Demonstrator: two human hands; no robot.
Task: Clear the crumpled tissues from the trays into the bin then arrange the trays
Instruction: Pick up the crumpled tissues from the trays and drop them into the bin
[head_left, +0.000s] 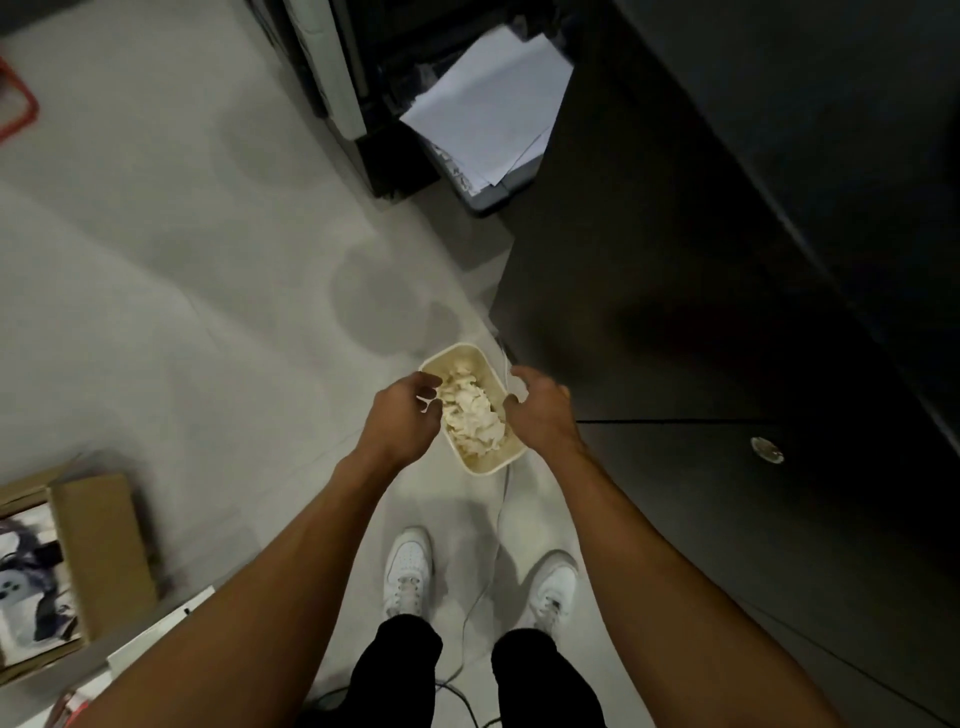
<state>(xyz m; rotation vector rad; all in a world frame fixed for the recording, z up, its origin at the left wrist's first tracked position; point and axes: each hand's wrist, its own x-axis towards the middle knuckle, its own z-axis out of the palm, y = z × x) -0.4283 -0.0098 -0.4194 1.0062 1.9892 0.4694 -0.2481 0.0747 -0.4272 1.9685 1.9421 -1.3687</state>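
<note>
Tissues (475, 415), crumpled and cream-white, lie heaped inside the bin (485, 467), a pale rounded tub standing on the floor (182, 260) just ahead of the person's 2 shoes (408, 571).

Left hand (408, 415) hovers over the bin's left rim, fingers curled inward. A small white scrap (425, 405) shows at the fingertips, but whether it is pinched or loose cannot be told. Right hand (540, 410) hovers over the bin's right rim, fingers loosely bent and spread, holding nothing.

A thin cable (500, 514) runs from the bin's near end back between the shoes. A dark cabinet (727, 260) stands just right of the bin, loose paper (488, 104) lies well beyond it, and a box (98, 545) sits well to its left.

Progress, as judged: the clearing stage looks well advanced, since the bin holds a full heap. No trays are in view, so how many remain to empty cannot be told. Arranging them is not yet done.
</note>
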